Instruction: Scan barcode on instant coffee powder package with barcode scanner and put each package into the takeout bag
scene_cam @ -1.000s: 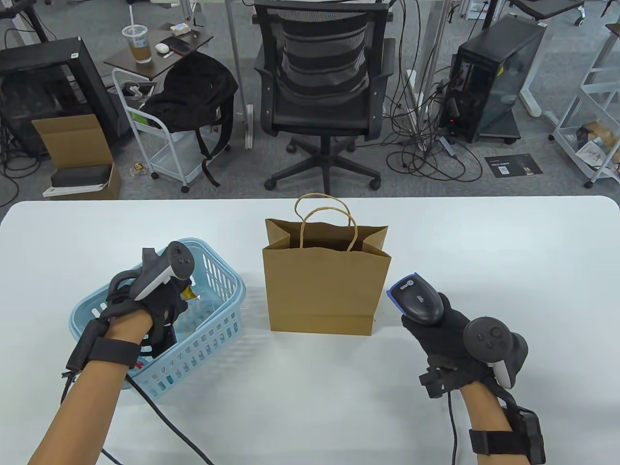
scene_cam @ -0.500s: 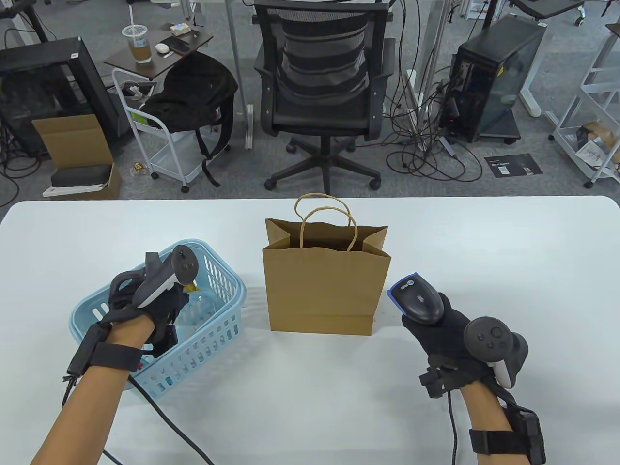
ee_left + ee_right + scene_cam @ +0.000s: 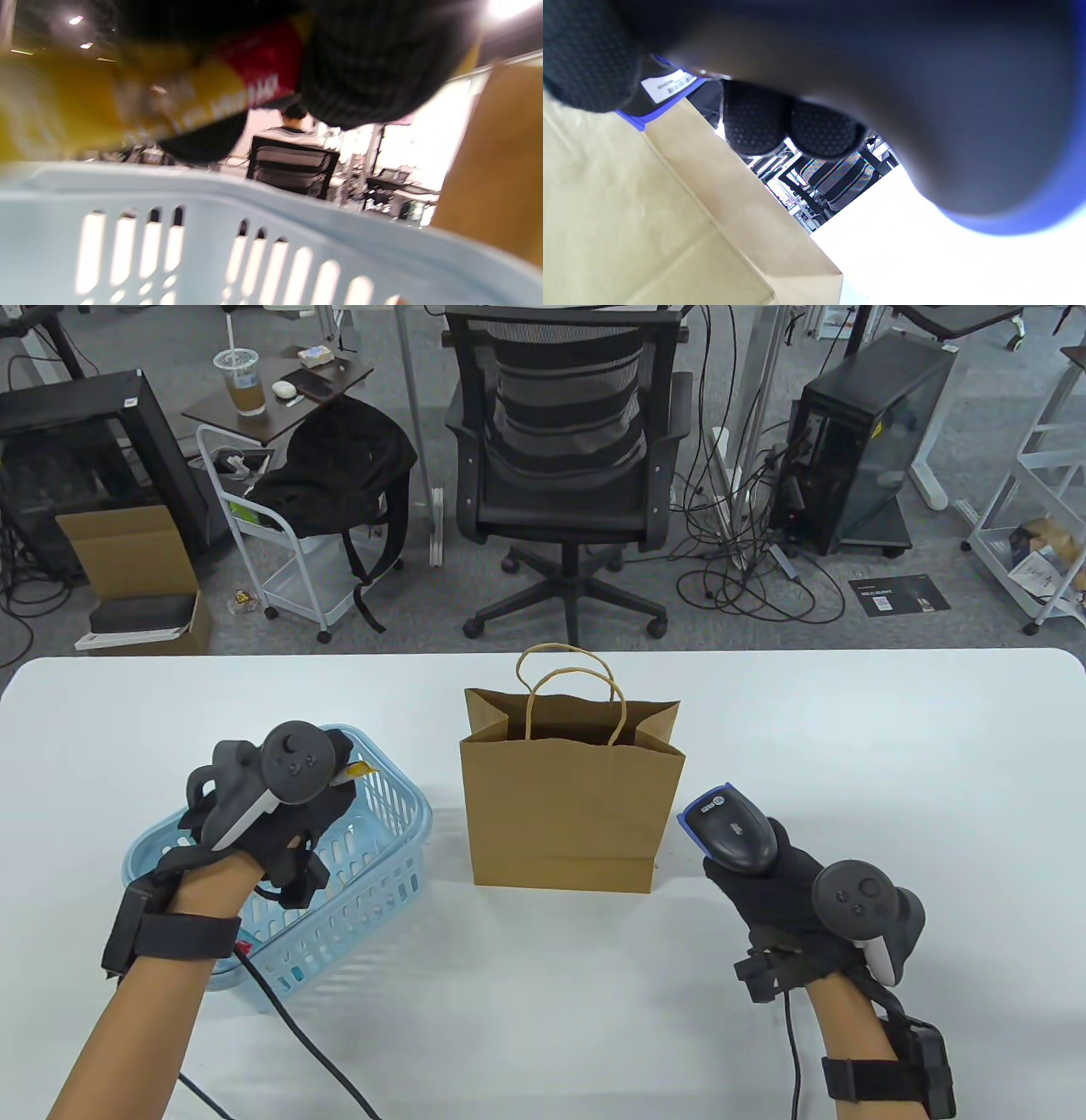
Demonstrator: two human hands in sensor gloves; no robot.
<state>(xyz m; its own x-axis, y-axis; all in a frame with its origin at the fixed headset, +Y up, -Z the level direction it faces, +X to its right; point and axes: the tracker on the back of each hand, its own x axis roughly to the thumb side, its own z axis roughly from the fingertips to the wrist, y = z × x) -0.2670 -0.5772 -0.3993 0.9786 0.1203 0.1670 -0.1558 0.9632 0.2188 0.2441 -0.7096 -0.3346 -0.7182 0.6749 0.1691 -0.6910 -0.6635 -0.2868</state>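
My left hand [image 3: 327, 780] is above the light blue basket [image 3: 386, 848] and pinches a yellow and red coffee packet [image 3: 203, 97], whose tip [image 3: 361, 768] shows past the glove. In the left wrist view the packet is blurred and held above the basket rim [image 3: 271, 199]. My right hand [image 3: 764, 874] grips the black and blue barcode scanner [image 3: 730, 830] to the right of the brown paper takeout bag [image 3: 568, 806], which stands open in the table's middle. The scanner body [image 3: 882, 106] fills the right wrist view, with the bag [image 3: 649, 220] beside it.
More packets lie on the basket's floor [image 3: 293, 971], mostly hidden. A black cable [image 3: 297, 1044] trails from my left wrist across the table. Beyond the table's far edge stand an office chair [image 3: 564, 458], a cart and a computer tower [image 3: 865, 441].
My left hand has risen out of the basket and moved slightly up and back, carrying the packet with it. The right hand and scanner have stayed put.
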